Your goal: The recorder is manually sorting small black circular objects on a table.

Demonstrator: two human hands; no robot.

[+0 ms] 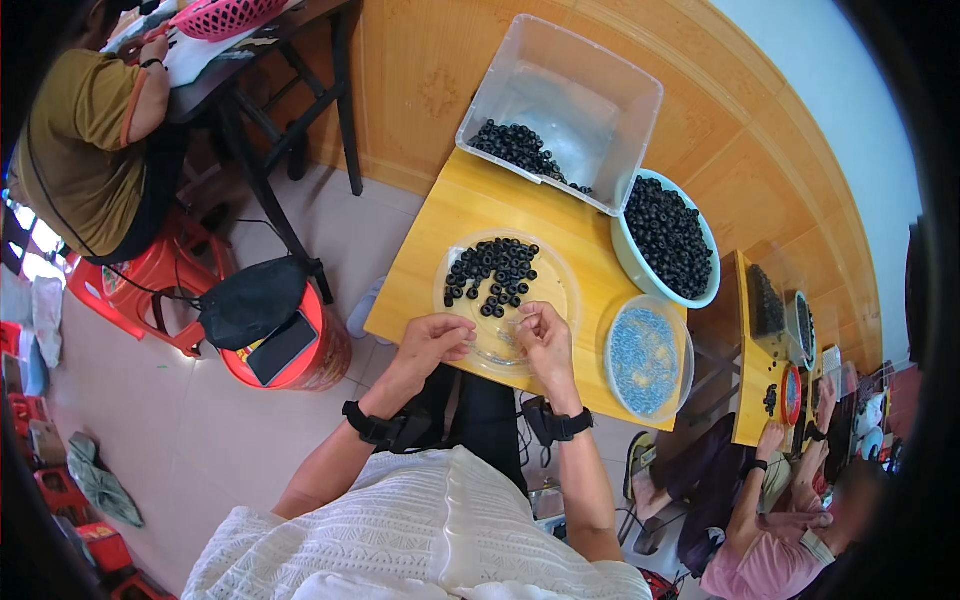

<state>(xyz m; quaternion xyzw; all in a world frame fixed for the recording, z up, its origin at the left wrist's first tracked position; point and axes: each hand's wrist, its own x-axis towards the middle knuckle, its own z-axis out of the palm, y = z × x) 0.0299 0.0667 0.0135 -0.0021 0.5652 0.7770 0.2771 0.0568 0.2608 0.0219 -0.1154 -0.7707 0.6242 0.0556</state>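
Over the near edge of a clear round tray [562, 282], my left hand [436, 342] is closed, thumb and fingertips together. My right hand [547, 345] is closed too, fingertips pinched just beside the tray's near right part. Anything between the fingers of either hand is too small to make out. Small black ring-shaped pieces [492, 268] lie loose on the tray, just beyond my hands. To the right of my right hand sits a round clear container [686, 372] with many tiny blue pieces [642, 360] spread in it.
Black rings partly fill a clear plastic bin [560, 90] and a pale blue bowl [625, 250] at the far side of the yellow table [420, 250]. A red bucket [330, 350] with a phone on it stands left. Co-workers sit left and right.
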